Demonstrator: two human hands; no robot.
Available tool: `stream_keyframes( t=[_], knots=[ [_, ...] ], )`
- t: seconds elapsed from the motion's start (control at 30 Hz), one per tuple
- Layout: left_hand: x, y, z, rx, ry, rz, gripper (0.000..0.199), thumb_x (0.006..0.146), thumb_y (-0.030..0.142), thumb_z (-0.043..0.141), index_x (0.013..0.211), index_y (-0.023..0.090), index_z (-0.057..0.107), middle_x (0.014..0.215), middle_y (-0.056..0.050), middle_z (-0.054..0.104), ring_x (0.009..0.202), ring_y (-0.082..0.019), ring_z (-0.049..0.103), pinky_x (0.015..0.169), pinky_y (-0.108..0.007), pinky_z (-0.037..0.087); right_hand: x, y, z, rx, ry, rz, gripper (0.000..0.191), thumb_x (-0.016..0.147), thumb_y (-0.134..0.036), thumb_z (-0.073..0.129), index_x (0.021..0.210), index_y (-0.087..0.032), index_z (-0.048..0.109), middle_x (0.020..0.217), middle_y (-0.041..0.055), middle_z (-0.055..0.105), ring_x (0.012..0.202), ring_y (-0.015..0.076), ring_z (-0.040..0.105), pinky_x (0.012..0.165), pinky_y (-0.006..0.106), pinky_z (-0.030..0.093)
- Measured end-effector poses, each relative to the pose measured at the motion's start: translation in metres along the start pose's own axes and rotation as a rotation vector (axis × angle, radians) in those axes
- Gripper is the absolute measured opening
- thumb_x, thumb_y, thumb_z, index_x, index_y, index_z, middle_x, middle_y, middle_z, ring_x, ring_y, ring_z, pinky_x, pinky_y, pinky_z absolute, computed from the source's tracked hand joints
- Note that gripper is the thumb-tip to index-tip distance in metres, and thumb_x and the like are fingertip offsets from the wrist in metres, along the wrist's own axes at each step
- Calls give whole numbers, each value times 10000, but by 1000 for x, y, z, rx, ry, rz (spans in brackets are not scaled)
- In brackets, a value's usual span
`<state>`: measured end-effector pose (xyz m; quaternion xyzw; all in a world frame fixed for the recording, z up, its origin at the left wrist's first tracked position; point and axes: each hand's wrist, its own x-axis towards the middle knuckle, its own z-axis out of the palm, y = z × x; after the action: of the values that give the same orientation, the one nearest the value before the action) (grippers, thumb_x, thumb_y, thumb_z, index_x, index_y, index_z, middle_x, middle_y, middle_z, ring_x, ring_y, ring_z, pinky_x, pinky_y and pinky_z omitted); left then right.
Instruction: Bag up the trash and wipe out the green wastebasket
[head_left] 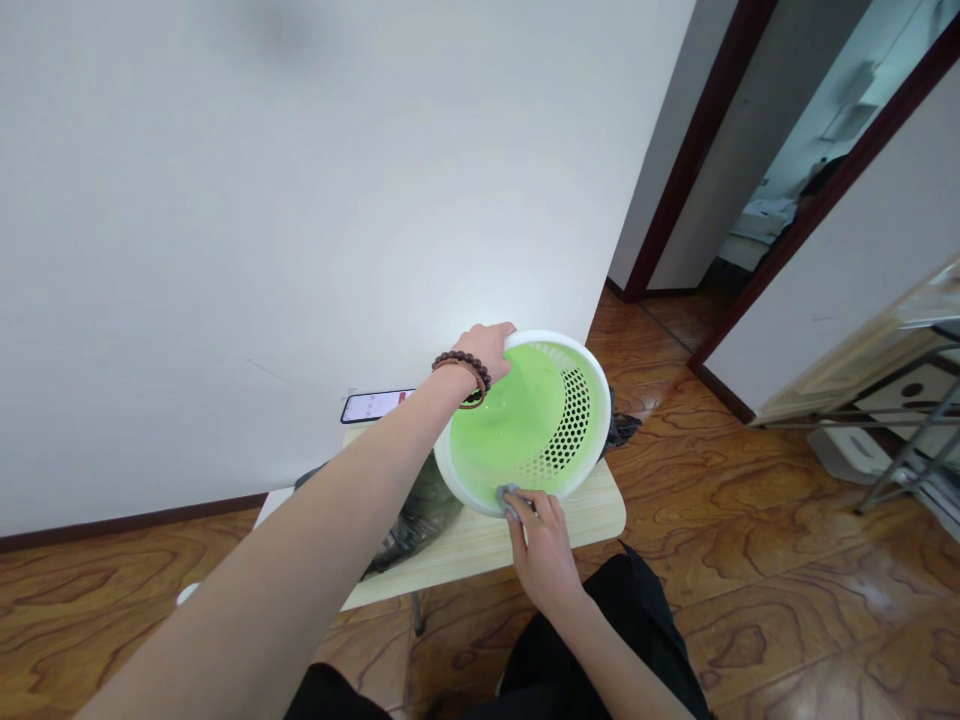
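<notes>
A round green plastic basket point(517, 410) with a white rim and perforated wall is tilted so its inside faces me. My left hand point(486, 348), with a beaded bracelet point(469, 365) at the wrist, is closed on the rim at its upper left; the fingertips are partly hidden. At the lower edge of the rim, my right hand point(546, 550) pinches a small grey cloth point(508, 497) and presses it against the basket. Beneath the basket is a small light wood-topped table point(600, 512).
A phone point(367, 406) with a lit screen lies by the wall point(300, 200). Dark plastic bags point(431, 505) rest on the table left of the basket, and dark plastic point(624, 428) shows at its right. A doorway and a metal-legged rack point(911, 440) are to the right.
</notes>
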<state>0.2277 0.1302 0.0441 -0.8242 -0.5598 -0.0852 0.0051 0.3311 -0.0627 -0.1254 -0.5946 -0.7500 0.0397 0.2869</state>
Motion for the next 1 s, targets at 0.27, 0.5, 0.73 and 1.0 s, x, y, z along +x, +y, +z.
stream_keyframes(
  t=[0.27, 0.5, 0.73, 1.0],
  knots=[
    [1, -2, 2, -32, 29, 21, 392, 660, 188, 458, 1034, 257, 552, 773, -62, 629, 694, -212, 581, 572, -291, 429, 6, 59, -19, -215, 50, 102, 337, 830, -145, 417, 1127, -243, 542, 1154, 84, 498, 994, 252, 421, 822, 421, 316],
    [2, -5, 4, -32, 31, 4, 382, 668, 203, 463, 1036, 254, 551, 816, -55, 636, 715, -199, 583, 594, -283, 434, -1, 0, -11, -66, -13, 45, 337, 878, -289, 367, 1186, -240, 495, 1152, 89, 489, 984, 229, 434, 777, 373, 369],
    [1, -13, 3, -14, 39, 14, 372, 681, 211, 445, 1036, 249, 554, 823, -42, 646, 739, -192, 587, 622, -270, 430, 6, 22, -14, -76, -107, -63, 290, 896, -224, 329, 1088, -241, 545, 1252, 35, 457, 931, 190, 448, 768, 340, 370],
    [0, -12, 1, -5, 32, 31, 357, 683, 221, 437, 1018, 244, 557, 824, -43, 645, 752, -189, 586, 633, -267, 425, 15, 37, -18, -10, -220, -182, 216, 862, -273, 449, 1056, -211, 523, 1151, 31, 532, 949, 190, 438, 804, 339, 356]
  ],
)
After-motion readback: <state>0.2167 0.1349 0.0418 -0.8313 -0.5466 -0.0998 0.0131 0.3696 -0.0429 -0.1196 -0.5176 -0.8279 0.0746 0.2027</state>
